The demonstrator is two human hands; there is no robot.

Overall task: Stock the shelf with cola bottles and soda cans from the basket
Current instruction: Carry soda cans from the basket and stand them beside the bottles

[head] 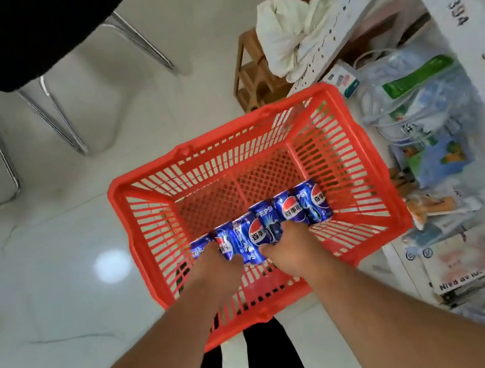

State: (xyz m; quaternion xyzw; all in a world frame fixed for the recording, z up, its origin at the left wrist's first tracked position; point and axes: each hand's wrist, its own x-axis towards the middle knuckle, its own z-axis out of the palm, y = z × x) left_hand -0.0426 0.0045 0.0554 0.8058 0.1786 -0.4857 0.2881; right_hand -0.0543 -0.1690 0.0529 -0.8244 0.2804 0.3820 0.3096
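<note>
Two bare forearms reach down from the near edge of the view into a red plastic basket that sits on the pale tiled floor. The left hand curls its grip round the blue soda cans at the left end of the row, and the right hand has its grip curled over the cans near the row's middle (fingertips are hidden behind the cans). The cans lie side by side in a line along the basket's near wall, touching one another, running from its near left corner towards the right wall; the far half of the basket floor shows bare mesh. Just beside the basket's right wall stands a white shelf with printed numbers along its edge, holding packaged goods. Beyond the basket's far left corner stands a chair with chrome legs.
</note>
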